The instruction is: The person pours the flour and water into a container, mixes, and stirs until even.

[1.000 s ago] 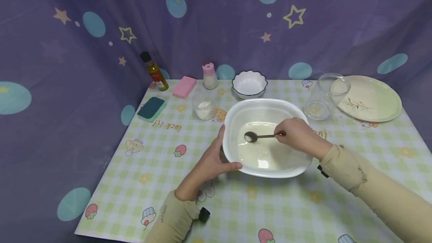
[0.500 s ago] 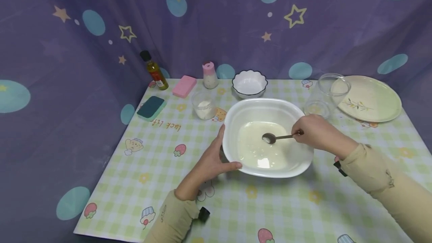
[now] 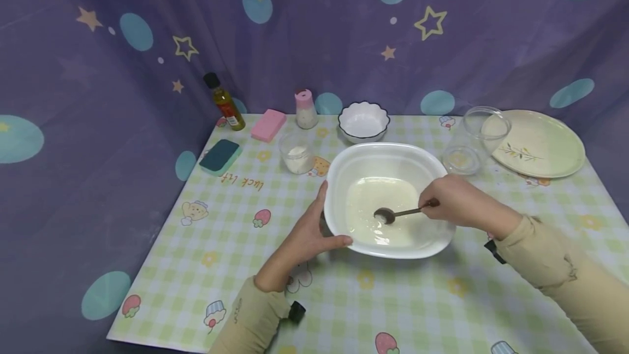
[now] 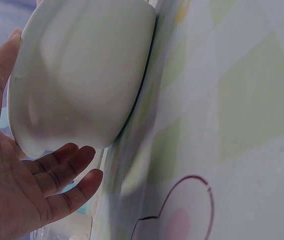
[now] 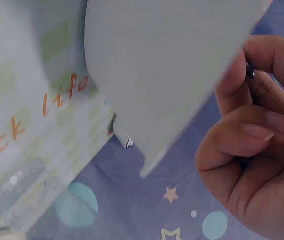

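Over basin: right hand pinching spoon.

home kitchen mock-up | checked tablecloth | starry backdrop | oil bottle

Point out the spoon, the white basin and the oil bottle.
spoon point(image 3: 384, 215), head view, on its bowl.
white basin point(image 3: 339, 171), head view, on its far left rim.
oil bottle point(image 3: 227, 106), head view, on its body.
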The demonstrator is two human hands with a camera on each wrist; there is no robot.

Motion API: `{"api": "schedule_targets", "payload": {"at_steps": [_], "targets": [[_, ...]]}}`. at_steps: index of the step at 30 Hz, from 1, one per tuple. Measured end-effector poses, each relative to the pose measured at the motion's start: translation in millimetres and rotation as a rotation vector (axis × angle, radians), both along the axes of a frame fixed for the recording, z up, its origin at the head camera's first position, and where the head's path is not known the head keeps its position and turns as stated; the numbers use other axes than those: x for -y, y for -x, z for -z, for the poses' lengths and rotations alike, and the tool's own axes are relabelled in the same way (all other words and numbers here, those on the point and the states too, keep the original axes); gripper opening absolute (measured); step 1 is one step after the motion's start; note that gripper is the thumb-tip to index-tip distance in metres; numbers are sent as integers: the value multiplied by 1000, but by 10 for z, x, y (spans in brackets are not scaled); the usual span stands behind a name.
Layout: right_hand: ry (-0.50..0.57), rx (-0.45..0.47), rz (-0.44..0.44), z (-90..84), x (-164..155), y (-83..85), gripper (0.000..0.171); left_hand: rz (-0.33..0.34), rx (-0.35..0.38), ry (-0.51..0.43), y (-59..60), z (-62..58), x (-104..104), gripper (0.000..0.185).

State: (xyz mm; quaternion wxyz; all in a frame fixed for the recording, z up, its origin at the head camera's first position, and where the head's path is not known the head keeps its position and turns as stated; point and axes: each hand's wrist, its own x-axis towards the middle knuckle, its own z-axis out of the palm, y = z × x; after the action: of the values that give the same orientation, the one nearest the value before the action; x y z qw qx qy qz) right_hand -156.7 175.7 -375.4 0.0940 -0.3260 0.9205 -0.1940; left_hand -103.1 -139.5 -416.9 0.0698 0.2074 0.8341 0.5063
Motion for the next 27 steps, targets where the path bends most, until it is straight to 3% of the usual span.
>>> {"api": "schedule_targets", "payload": {"at_steps": [10, 20, 27], "targets": [[45, -81, -10, 121, 229, 43, 18, 11, -1, -11, 8, 3, -4, 118], [107, -152, 39, 249, 398, 149, 22, 24, -21, -24, 14, 12, -2, 118], [89, -181, 112, 280, 418, 232, 18, 11, -2, -4, -2, -17, -4, 118]]}}
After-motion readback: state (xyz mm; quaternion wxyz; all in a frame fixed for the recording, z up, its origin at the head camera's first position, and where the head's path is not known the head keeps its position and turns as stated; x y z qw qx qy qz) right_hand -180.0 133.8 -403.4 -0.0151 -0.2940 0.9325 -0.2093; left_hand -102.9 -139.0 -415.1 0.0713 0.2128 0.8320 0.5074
